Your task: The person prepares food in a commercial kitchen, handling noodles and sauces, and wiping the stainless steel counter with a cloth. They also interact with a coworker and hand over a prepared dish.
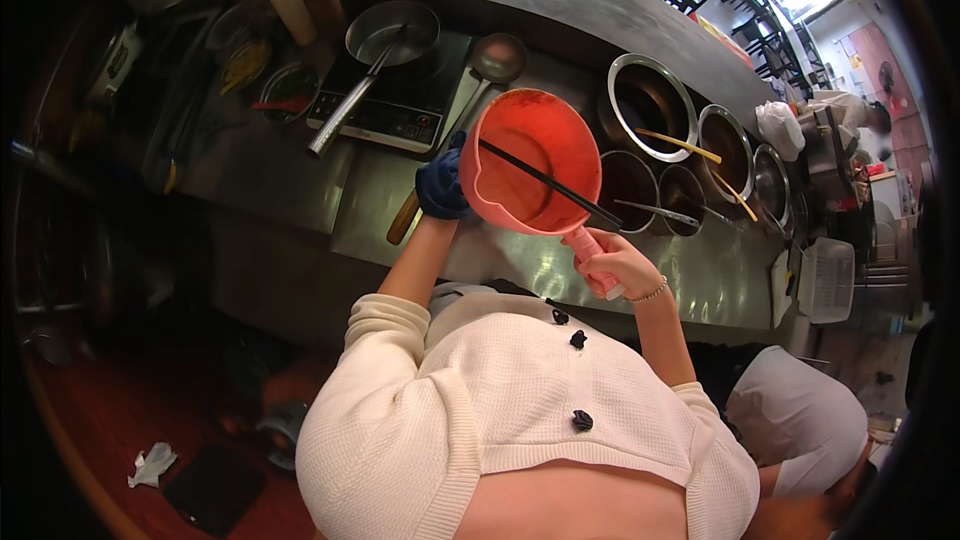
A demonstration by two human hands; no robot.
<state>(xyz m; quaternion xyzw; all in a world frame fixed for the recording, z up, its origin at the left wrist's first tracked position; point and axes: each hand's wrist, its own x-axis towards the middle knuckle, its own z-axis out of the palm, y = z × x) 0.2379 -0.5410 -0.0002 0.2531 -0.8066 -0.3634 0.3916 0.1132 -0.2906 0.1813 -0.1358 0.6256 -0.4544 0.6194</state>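
Note:
A pink plastic dipper [480, 199] with a pouring lip is held up over the steel counter, its inside smeared with reddish residue. My right hand [619, 266], wearing a beaded bracelet, is closed around its handle. My left hand [442, 184], covered by a dark blue glove or cloth, is at the left side of the bowl; its fingers are partly hidden behind it. Dark chopsticks or a thin dark stick [551, 184] lie across the bowl's opening. Below my left hand shows a wooden handle [405, 217]. A metal ladle [499, 60] rests beyond the dipper.
A saucepan [394, 52] stands on an induction cooker [375, 120] at the left. Squeeze bottles [291, 11] and small bowls are farther left. Several round metal pots [615, 90] with utensils line the right. A person in a light shirt [802, 420] is at the lower right; another [847, 112] is farther off.

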